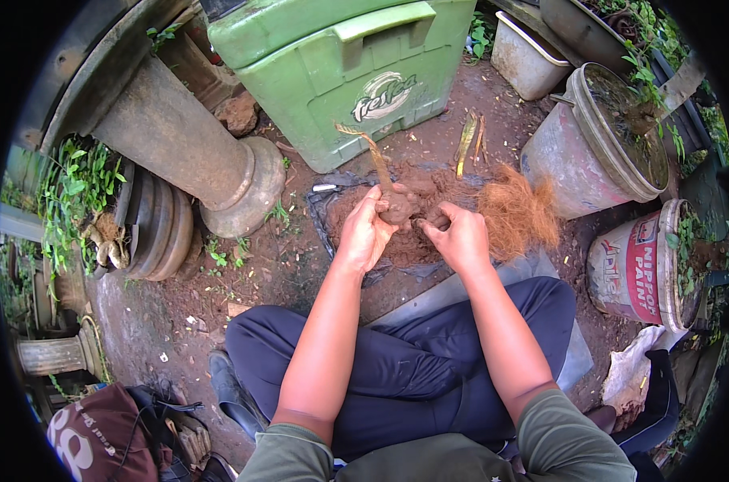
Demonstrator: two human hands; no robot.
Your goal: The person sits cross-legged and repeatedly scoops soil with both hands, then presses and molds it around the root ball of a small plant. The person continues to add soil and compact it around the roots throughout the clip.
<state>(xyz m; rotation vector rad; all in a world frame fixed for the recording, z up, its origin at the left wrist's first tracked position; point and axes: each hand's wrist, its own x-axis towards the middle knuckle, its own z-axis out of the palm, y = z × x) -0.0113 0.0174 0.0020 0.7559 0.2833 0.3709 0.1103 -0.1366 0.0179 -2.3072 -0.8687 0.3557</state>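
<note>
My left hand [364, 230] is closed around a ball of wet brown soil [398, 206]. A yellowish-brown plant stem [377, 159] rises out of that ball, its tip bent to the left. Close on the right of the ball is my right hand [463, 241], thumb and fingers pinched together; what they hold, if anything, is too small to make out. Beneath both hands, a heap of moist soil [441, 183] lies on a black plastic sheet [320, 218]. Loose orange-brown coconut fibre [519, 213] is piled beside my right hand.
A green lidded box [300, 104] stands just beyond the soil. Yellowed cut stems [466, 146] lie near its right corner. Buckets, one whitish [553, 153] and one red-and-white [621, 269], stand at the right. A concrete pedestal [180, 120] and black pot [160, 225] stand left.
</note>
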